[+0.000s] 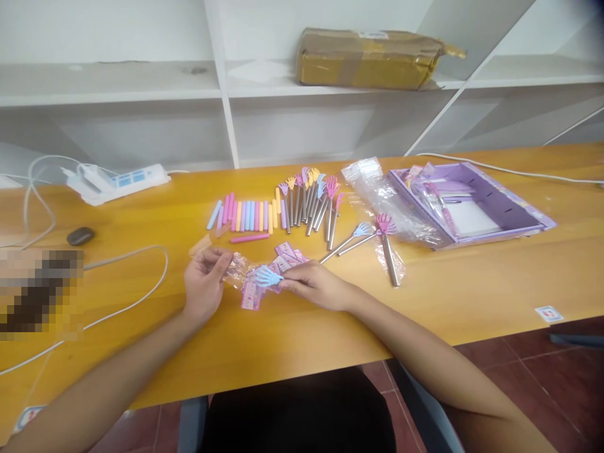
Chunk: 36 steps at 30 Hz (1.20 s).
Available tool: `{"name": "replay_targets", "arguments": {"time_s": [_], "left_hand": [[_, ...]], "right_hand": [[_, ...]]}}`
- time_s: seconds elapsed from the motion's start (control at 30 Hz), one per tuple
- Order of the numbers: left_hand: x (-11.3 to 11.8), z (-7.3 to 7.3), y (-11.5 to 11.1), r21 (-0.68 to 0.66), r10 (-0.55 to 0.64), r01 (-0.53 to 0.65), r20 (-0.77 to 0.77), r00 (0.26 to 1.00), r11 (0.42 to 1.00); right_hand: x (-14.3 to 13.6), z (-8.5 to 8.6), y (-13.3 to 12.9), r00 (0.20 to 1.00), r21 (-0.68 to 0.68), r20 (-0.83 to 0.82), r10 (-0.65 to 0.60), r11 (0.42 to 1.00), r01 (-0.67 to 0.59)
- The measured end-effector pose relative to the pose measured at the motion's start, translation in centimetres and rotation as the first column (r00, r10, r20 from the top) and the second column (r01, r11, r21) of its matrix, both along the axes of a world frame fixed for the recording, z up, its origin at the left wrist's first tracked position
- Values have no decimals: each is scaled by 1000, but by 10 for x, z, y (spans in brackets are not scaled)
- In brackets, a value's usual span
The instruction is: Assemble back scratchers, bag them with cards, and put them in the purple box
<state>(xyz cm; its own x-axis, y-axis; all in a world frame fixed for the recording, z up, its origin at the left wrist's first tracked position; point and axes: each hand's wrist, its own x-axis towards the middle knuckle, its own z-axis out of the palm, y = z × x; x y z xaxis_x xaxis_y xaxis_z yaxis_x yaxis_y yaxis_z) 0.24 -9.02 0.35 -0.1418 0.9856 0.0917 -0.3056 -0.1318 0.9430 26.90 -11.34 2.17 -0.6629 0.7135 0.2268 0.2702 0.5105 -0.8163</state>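
My left hand [205,283] is closed on a clear plastic bag [240,269]; a blurred pale orange piece [202,244] shows above its fingers. Between the fingers of my right hand [316,283] is a light blue, hand-shaped back scratcher [267,275], its head toward the bag's mouth. Its shaft is hidden by the hand. Printed pink cards [251,297] lie fanned beneath. Beyond my hands are several coloured tubes [255,216] in a row, one pink tube [250,238] lying crosswise, and a cluster of metal-shafted back scratchers [309,201]. A pink-headed one [389,258] lies on clear plastic at the right.
A purple open box [509,207] stands at the right, beside clear plastic bags [391,198]. A power strip [125,182], a dark small case [80,236] and white cables lie at the left. A taped carton [368,60] rests on the shelf behind.
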Motion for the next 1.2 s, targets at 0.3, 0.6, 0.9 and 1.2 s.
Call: {"name": "replay_targets", "arguments": {"time_s": [0.3, 0.6, 0.9, 1.2], "left_hand": [[-6, -11, -9, -184, -296, 270, -130, 946, 945], [-3, -12, -6, -233, -261, 254, 1, 965, 939], [7, 1, -15, -275, -331, 341, 86, 940, 899], [4, -5, -16, -289, -496, 493, 68, 866, 821]], "right_hand": [[1, -6, 2, 996, 57, 7, -91, 994, 90], [1, -4, 1, 999, 69, 48, -11, 998, 7], [-1, -4, 1, 997, 109, 80, -2, 994, -7], [-2, -7, -1, 996, 185, 83, -32, 983, 16]]}}
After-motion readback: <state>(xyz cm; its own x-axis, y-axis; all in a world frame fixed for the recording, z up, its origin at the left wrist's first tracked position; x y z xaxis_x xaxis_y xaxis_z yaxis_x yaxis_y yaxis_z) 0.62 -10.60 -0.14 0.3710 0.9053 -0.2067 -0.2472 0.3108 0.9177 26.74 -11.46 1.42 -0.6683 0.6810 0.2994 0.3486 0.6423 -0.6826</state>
